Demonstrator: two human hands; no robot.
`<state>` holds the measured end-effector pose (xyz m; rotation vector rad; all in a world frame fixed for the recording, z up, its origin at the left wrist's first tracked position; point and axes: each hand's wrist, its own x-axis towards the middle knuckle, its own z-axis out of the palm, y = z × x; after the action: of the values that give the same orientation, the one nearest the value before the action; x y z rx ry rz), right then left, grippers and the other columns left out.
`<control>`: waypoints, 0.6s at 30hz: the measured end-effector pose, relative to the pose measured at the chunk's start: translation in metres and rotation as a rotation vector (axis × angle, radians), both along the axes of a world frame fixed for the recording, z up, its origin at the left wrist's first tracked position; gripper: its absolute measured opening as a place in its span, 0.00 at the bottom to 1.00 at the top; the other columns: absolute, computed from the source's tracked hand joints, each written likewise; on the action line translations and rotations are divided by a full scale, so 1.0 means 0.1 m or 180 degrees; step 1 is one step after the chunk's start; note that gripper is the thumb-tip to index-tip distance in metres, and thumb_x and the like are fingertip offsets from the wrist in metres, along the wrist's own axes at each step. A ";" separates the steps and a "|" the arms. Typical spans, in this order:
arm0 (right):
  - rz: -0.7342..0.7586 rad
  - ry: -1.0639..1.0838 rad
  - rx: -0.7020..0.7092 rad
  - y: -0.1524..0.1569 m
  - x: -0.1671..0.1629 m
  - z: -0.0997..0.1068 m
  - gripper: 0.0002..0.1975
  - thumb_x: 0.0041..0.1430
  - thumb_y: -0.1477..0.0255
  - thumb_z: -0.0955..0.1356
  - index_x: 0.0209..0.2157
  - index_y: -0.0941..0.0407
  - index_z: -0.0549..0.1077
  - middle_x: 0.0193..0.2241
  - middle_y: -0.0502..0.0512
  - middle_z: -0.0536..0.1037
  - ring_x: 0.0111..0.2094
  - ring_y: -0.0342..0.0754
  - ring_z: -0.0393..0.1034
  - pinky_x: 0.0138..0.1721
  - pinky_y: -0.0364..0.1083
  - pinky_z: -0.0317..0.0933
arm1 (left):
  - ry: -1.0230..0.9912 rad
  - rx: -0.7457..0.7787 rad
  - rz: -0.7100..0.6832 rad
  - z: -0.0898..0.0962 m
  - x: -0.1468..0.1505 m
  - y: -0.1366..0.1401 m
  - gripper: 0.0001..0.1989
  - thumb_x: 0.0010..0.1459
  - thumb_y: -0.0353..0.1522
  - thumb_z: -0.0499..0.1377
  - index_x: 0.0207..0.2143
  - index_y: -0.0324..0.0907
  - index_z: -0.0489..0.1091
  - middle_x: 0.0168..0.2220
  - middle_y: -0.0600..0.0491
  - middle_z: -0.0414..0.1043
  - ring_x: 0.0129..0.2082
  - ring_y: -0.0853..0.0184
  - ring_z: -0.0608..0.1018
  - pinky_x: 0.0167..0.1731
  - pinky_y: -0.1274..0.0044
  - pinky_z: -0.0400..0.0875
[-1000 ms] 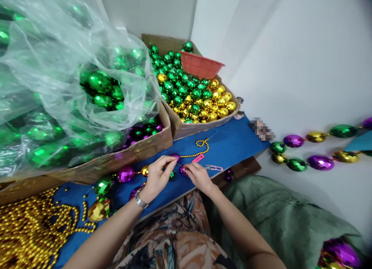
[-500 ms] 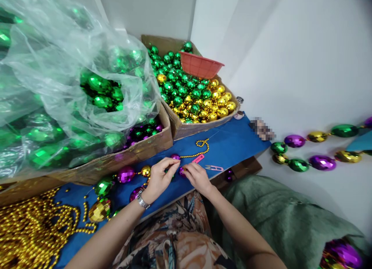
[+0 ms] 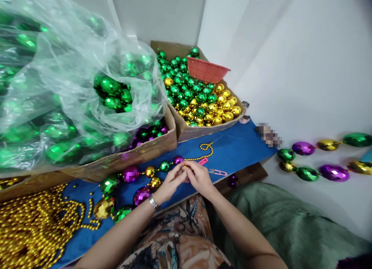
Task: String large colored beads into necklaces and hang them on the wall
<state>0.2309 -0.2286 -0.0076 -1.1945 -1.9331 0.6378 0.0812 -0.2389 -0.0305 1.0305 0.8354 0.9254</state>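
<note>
My left hand (image 3: 173, 180), with a metal watch (image 3: 153, 202) on its wrist, is closed in a pinch over the blue table. Against its fingertips is my right hand (image 3: 200, 178), also pinching. Both grip a bead necklace; a small gold bit glints at the fingertips, and the rest there is hidden by my fingers. Big faceted beads of the necklace lie to the left: a purple bead (image 3: 130, 173), a green bead (image 3: 109, 183) and a gold bead (image 3: 104, 207). Just beyond my hands is another purple bead (image 3: 178, 160), beside a thin gold bead chain (image 3: 207, 146).
Pink-handled thread snips (image 3: 218, 172) and a pink tag (image 3: 202, 161) lie right of my hands. Behind stand a cardboard box (image 3: 200, 134) of green and gold beads with a red basket (image 3: 207, 70), and plastic-bagged green beads (image 3: 112, 85). Gold bead strands (image 3: 31, 226) are heaped at left.
My hands have come together, fingertips now touching, where they were slightly apart before. The green bead by my left hand now shows. The whole view has shifted a little.
</note>
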 end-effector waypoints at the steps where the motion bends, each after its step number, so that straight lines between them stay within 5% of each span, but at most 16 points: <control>1: -0.0031 0.0081 -0.0091 0.00 -0.01 0.00 0.10 0.66 0.71 0.61 0.43 0.56 0.71 0.39 0.56 0.78 0.40 0.46 0.74 0.43 0.43 0.67 | -0.0102 -0.0085 -0.0053 -0.02 0.01 -0.02 0.22 0.61 0.42 0.57 0.53 0.41 0.67 0.46 0.46 0.72 0.42 0.63 0.75 0.41 0.72 0.73; 8: -0.0115 0.0606 -0.0972 0.08 -0.12 -0.12 0.11 0.65 0.65 0.63 0.41 0.56 0.71 0.34 0.52 0.77 0.28 0.42 0.71 0.29 0.39 0.65 | 0.0445 0.0091 0.0141 -0.17 -0.14 -0.06 0.15 0.59 0.42 0.58 0.34 0.38 0.72 0.28 0.53 0.72 0.26 0.71 0.71 0.28 0.79 0.67; 14: -0.0803 0.0936 -0.0466 0.27 -0.26 0.06 0.13 0.65 0.64 0.62 0.44 0.56 0.71 0.35 0.55 0.75 0.29 0.43 0.69 0.29 0.41 0.65 | 0.0462 -0.0348 0.0542 -0.48 -0.15 -0.33 0.20 0.56 0.48 0.58 0.34 0.38 0.71 0.26 0.52 0.73 0.25 0.68 0.74 0.23 0.79 0.67; 16: -0.0505 0.0789 -0.0297 0.28 -0.48 0.14 0.12 0.66 0.66 0.62 0.44 0.55 0.71 0.36 0.56 0.75 0.32 0.44 0.70 0.33 0.42 0.65 | 0.0383 -0.0496 0.0661 -0.57 -0.12 -0.43 0.21 0.56 0.49 0.59 0.32 0.38 0.71 0.25 0.52 0.72 0.24 0.69 0.74 0.22 0.78 0.68; 18: 0.0430 0.0424 -0.0263 0.23 -0.84 0.16 0.10 0.66 0.68 0.61 0.43 0.55 0.72 0.37 0.55 0.76 0.36 0.45 0.71 0.38 0.43 0.65 | 0.0294 -0.0588 0.0779 -0.63 -0.11 -0.49 0.19 0.57 0.46 0.59 0.32 0.37 0.70 0.25 0.54 0.71 0.23 0.70 0.73 0.23 0.78 0.69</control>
<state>0.1473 -0.2055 0.0084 -1.0492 -1.9014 0.8541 0.0706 -0.2882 -0.0935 0.8272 1.1214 0.9907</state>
